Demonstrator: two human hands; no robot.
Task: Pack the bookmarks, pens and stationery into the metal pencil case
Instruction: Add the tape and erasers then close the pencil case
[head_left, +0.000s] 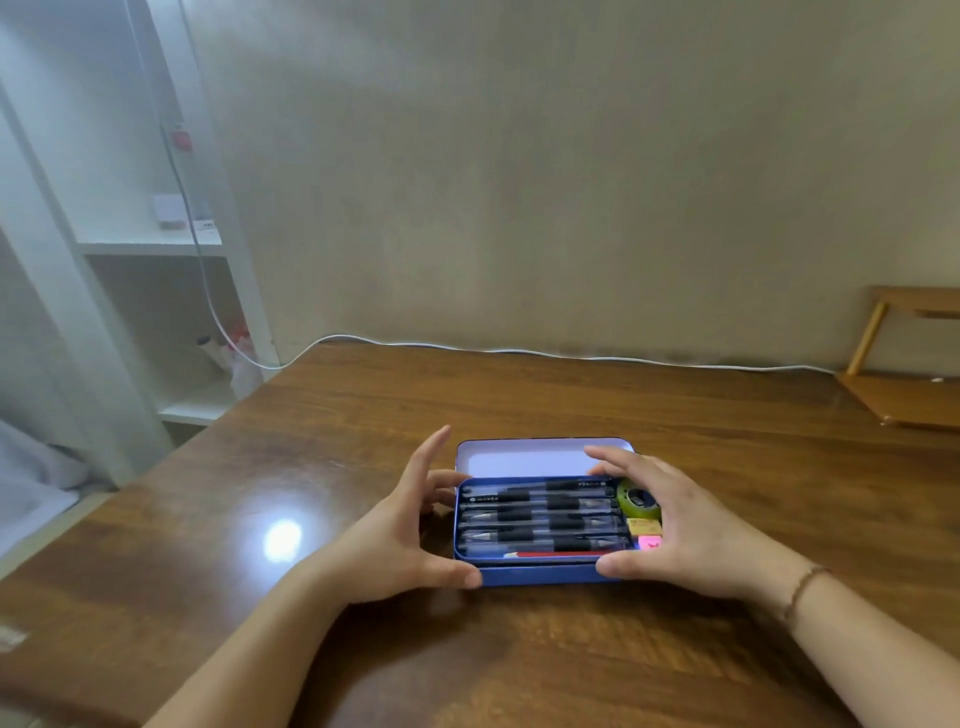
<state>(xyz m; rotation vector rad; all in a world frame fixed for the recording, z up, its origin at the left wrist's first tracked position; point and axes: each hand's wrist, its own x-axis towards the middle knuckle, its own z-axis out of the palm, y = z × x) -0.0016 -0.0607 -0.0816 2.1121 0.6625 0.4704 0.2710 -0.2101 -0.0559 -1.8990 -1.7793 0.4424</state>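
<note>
A blue metal pencil case (540, 574) lies open on the table, its lid (524, 457) tilted up at the back. Inside lie several black pens (540, 514), a green tape roll (638, 500), a yellow block (644, 525), a pink block (649, 542) and a red strip (545, 554) along the front wall. My left hand (400, 525) holds the case's left end, thumb on the front corner, fingers bent to the back corner, index finger raised. My right hand (670, 519) spans the right end, thumb on the front wall, straight fingers touching the lid.
The case sits mid-table on a glossy brown wooden table (311, 467). A white cable (519, 351) runs along the far edge by the wall. A wooden stand (904, 384) is at the far right. White shelves (171, 291) stand at the left.
</note>
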